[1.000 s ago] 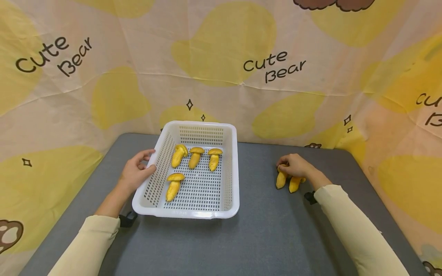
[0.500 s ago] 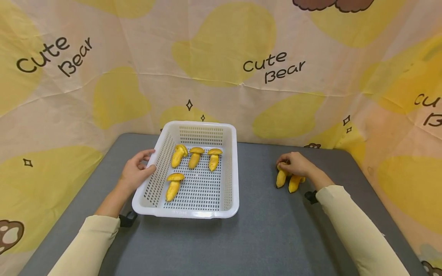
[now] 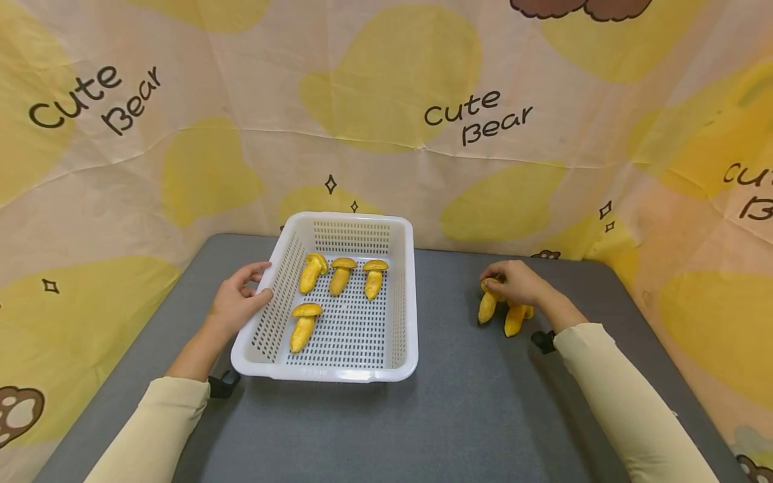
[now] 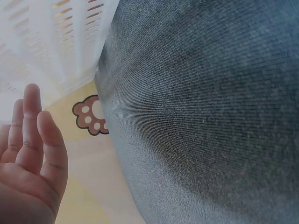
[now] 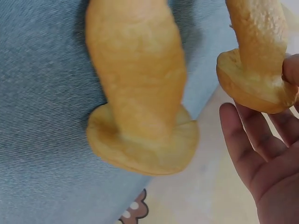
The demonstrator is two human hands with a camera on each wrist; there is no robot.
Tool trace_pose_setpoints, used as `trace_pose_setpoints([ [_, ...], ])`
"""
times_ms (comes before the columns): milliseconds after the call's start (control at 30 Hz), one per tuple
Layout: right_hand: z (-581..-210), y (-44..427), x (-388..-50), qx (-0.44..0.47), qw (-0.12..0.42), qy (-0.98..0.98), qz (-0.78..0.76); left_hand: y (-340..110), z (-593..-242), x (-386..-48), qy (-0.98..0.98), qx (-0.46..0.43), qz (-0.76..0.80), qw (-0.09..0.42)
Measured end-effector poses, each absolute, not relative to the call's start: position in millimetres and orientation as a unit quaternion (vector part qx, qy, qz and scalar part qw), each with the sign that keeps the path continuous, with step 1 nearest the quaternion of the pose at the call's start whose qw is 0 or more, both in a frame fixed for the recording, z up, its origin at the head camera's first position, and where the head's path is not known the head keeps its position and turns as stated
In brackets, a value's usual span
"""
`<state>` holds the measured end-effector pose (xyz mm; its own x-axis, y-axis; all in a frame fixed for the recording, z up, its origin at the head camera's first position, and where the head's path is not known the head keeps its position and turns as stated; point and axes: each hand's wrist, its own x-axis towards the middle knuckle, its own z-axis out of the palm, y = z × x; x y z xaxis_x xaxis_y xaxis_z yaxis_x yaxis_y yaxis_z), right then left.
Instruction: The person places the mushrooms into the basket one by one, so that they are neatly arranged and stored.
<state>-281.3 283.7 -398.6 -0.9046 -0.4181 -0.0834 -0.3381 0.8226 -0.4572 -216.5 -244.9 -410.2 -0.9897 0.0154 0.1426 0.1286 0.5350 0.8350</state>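
In the head view my right hand [image 3: 522, 282] pinches a yellow mushroom [image 3: 486, 308] near its cap, the stem hanging down. A second mushroom [image 3: 514, 320] lies just beside it on the table, partly hidden under the hand. The right wrist view shows the held mushroom [image 5: 261, 42] at the thumb, and the other mushroom [image 5: 138, 70] large in front. My left hand [image 3: 237, 302] touches the left rim of a white perforated basket [image 3: 329, 372] with relaxed fingers. Several yellow mushrooms lie in it, one mushroom [image 3: 304, 329] nearest the front.
The basket stands on a grey cloth-covered table [image 3: 459, 402], left of the middle. A yellow and cream printed cloth [image 3: 374, 87] hangs behind and along both sides of the table.
My right hand has raised the pinched mushroom slightly and shifted it a little left, apart from the other mushroom. The left hand and basket hold still.
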Motion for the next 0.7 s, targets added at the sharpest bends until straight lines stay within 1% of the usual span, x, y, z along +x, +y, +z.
trace_pose_setpoints([
  [433,-381,271,-275,-0.241,0.052,0.943,-0.226,-244,-409,-217,-0.876,-0.038,-0.476,0.058],
  [700,-370,260,-273,-0.241,0.048,0.94,-0.239,-246,-410,-219,-0.875,-0.037,-0.48,0.055],
])
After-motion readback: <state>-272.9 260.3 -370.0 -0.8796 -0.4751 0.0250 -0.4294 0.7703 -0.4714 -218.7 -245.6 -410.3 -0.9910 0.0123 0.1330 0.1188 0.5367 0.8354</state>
